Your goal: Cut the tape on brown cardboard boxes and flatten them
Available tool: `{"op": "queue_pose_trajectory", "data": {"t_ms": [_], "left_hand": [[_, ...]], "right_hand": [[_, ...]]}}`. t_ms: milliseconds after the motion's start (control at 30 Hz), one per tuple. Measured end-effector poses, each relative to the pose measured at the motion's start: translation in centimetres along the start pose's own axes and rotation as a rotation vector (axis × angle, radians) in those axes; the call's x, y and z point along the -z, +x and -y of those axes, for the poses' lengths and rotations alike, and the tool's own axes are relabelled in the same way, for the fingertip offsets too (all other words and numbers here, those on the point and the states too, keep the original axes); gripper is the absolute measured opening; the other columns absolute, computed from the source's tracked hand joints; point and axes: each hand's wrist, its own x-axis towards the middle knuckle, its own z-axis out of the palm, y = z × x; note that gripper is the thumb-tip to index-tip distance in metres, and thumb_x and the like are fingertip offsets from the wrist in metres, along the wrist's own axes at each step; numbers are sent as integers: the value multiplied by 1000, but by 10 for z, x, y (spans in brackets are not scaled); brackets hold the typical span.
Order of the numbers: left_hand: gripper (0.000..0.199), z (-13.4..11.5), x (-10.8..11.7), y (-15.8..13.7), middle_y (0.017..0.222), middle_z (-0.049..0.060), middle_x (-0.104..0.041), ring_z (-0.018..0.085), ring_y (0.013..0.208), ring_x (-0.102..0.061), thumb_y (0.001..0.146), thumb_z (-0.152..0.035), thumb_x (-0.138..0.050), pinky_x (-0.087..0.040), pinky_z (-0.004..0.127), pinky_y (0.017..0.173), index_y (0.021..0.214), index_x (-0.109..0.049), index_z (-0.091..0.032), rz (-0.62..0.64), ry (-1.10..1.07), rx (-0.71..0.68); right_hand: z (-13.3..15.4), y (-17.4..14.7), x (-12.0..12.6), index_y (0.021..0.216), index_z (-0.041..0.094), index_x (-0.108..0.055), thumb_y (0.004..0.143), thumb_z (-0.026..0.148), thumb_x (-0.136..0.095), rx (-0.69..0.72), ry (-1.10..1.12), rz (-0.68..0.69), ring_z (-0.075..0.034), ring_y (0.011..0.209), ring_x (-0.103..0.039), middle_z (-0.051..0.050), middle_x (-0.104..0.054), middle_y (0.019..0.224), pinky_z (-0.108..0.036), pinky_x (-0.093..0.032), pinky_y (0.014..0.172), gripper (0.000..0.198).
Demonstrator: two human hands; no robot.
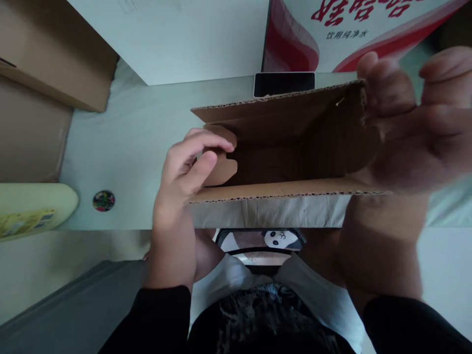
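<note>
A small brown cardboard box (pixel 269 162) with its top open lies between my two hands, its long side flaps standing out and its inside dark. My left hand (pixel 184 164) wraps round the box's left end, thumb and fingers closed on the short notched flap (pixel 225 172) there. At the right end, my right hand (pixel 416 118) rests against the end flap with its palm side. Its fingers are raised and apart, slightly smeared by motion, and its thumb is hard to make out behind the box edge.
Behind the box stand a phone-like black device (pixel 283 84), a large white box (pixel 191 39) and a red-and-white water carton (pixel 350 44). To the left are brown cartons (pixel 33 132), a pale yellow bottle (pixel 40 206) and a small round sticker-like disc (pixel 103 201). The table's front edge runs just below.
</note>
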Motion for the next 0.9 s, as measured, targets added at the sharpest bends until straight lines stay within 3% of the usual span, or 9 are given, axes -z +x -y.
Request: {"op": "queue_pose_trajectory", "data": {"t_ms": [100, 200, 300, 433, 533, 600, 700, 767, 900], "left_hand": [[33, 4, -2, 2, 116, 7, -81, 31, 109, -76, 98, -61, -69, -61, 51, 98, 109, -83, -34, -106, -55, 44], [43, 8, -3, 4, 141, 5, -73, 33, 112, -76, 81, -69, -85, -63, 53, 101, 111, -82, -38, -178, -113, 151], [45, 10, -4, 4, 153, 5, -66, 34, 114, -77, 81, -67, -86, -63, 56, 103, 115, -81, -38, -175, -151, 173], [58, 16, 6, -1, 165, 4, -58, 38, 136, -68, 90, -78, -70, -60, 57, 113, 132, -78, -40, -60, -264, 12], [98, 26, 18, -5, 176, 1, -42, 43, 161, -43, 65, -97, -73, -44, 64, 130, 147, -68, -44, 145, -315, -84], [114, 30, 20, -6, 180, 1, -33, 45, 167, -29, 52, -87, -90, -32, 68, 135, 153, -61, -46, 234, -225, -88], [105, 29, 8, -5, 171, 5, -49, 44, 159, -45, 60, -69, -100, -41, 67, 129, 154, -57, -46, 70, -118, -101], [84, 26, -4, -4, 157, 6, -61, 39, 147, -58, 75, -67, -92, -49, 63, 123, 149, -60, -43, -142, -127, -105], [63, 19, -18, -3, 149, 3, -61, 31, 149, -53, 87, -59, -86, -44, 59, 128, 143, -64, -39, -324, -118, -102]], "right_hand": [[-15, 3, 0, 109, 32, -49, 79, 33, -60, 183, 14, -74, -29, 145, -62, -1, -70, 136, -55, -52, 113, 32], [-26, 8, 5, 114, 32, -48, 71, 29, -62, 142, -128, 29, -30, 141, -62, -4, -57, 155, -52, -54, 111, 45], [-23, 7, 8, 128, 35, -54, 68, 29, -64, 133, -160, 139, -29, 141, -61, -3, -53, 159, -49, -53, 114, 61], [-6, -2, 3, 155, 48, -40, 75, 26, -64, -57, -147, 267, -26, 140, -62, 1, -53, 162, -43, -57, 108, 87], [-2, -6, -1, 163, 52, -24, 80, 25, -62, -144, -118, 243, -25, 137, -65, 4, -50, 168, -41, -59, 100, 96], [-9, -4, -2, 159, 47, -34, 77, 22, -63, -162, -120, 168, -25, 131, -67, 2, -58, 160, -40, -59, 95, 91], [-25, 3, -3, 122, 32, -65, 70, 22, -63, -128, -88, -29, -26, 107, -72, -4, -75, 120, -41, -59, 86, 53], [-29, 6, -7, 97, 27, -66, 73, 31, -58, -129, -20, -148, -27, 87, -69, -8, -73, 96, -45, -59, 82, 26], [-18, 5, -15, 83, 27, -59, 83, 57, -51, -225, 78, -100, -30, 87, -69, -12, -72, 94, -51, -61, 84, 32]]}}
